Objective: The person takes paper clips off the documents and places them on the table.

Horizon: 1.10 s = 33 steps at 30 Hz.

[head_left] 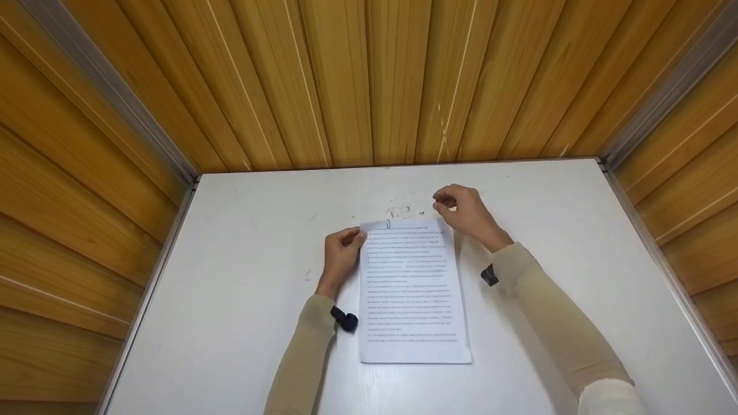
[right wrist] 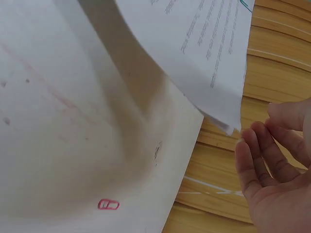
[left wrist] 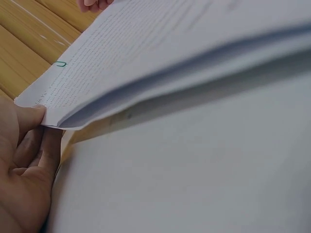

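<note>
Stack of printed sheets (head_left: 412,288) at frame centre on white worktop (head_left: 230,300). Left hand (head_left: 340,253) pinches its upper-left corner; right hand (head_left: 467,213), loosely curled, holds nothing, just beyond upper-right corner.

- One stack of printed sheets (head_left: 412,291) is counted on one white table (head_left: 242,300).
- Two paper clips are seen: one green (left wrist: 60,63), one red (right wrist: 108,204).
- Two hands are recorded: left (head_left: 340,253), right (head_left: 467,214).
</note>
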Each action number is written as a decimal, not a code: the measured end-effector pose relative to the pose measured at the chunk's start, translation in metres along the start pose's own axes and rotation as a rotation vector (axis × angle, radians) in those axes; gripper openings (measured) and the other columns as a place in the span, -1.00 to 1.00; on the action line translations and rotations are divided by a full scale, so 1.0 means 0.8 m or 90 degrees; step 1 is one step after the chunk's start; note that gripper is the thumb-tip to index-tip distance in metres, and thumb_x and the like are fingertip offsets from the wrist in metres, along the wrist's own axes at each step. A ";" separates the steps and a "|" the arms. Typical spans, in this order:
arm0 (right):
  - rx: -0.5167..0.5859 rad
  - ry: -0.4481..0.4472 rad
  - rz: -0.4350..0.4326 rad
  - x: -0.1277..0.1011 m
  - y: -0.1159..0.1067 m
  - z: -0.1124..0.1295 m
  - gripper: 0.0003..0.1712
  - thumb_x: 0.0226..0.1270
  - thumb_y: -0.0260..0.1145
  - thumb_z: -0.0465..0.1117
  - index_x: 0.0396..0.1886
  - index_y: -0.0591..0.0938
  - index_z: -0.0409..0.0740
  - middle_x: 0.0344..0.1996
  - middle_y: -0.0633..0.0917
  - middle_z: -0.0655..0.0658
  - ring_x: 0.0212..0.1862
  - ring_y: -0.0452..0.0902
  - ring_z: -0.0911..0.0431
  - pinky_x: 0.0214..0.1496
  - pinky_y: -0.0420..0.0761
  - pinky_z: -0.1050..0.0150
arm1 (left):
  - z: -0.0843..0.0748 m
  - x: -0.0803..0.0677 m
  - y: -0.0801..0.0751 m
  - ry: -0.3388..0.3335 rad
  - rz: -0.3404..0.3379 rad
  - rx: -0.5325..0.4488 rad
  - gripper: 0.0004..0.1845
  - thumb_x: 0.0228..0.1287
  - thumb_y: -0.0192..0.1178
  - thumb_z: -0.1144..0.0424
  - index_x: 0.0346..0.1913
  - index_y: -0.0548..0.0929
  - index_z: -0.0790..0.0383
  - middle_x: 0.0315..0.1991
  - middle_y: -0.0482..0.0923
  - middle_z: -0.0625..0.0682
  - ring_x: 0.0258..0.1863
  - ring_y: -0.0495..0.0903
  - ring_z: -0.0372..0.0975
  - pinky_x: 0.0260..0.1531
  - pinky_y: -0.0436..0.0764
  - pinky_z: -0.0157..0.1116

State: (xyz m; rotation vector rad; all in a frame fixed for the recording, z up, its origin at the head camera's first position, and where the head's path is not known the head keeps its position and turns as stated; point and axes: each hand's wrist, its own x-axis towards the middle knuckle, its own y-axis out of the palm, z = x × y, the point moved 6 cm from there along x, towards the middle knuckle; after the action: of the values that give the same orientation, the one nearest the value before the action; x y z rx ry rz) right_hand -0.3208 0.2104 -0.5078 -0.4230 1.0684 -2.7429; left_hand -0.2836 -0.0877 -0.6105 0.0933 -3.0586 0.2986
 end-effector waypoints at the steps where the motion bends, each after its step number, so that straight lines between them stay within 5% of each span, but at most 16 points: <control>1: -0.003 -0.007 0.001 0.001 0.004 0.004 -0.79 0.52 0.36 -0.32 0.05 0.75 -0.31 -0.07 0.78 -0.25 -0.03 0.71 -0.07 0.12 0.70 -0.02 | 0.000 0.000 0.000 -0.002 0.000 -0.001 -0.72 0.53 0.34 0.25 0.15 0.78 0.32 -0.01 0.82 0.15 -0.08 0.80 -0.14 0.04 0.72 -0.24; 19: -0.044 -0.080 0.071 0.007 0.072 0.054 -0.74 0.53 0.39 -0.25 0.10 0.77 -0.23 -0.03 0.77 -0.20 0.03 0.70 -0.12 0.16 0.69 -0.01 | -0.001 0.001 0.001 -0.015 -0.004 -0.016 -0.72 0.51 0.35 0.27 0.13 0.78 0.37 0.02 0.81 0.21 -0.03 0.81 -0.08 0.04 0.73 -0.23; 33: -0.108 -0.196 0.054 0.007 0.111 0.075 -0.78 0.45 0.42 -0.38 0.03 0.78 -0.31 -0.05 0.77 -0.20 0.06 0.72 -0.09 0.19 0.71 0.02 | 0.000 0.003 0.000 -0.010 -0.009 -0.012 -0.75 0.50 0.36 0.29 0.10 0.80 0.35 -0.02 0.83 0.19 -0.08 0.81 -0.12 -0.03 0.72 -0.30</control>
State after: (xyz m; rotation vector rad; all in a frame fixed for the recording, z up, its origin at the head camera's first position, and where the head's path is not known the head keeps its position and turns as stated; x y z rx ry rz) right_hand -0.3020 0.1061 -0.5253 -0.7764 1.2051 -2.4198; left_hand -0.2860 -0.0880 -0.6106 0.1157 -3.0740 0.2699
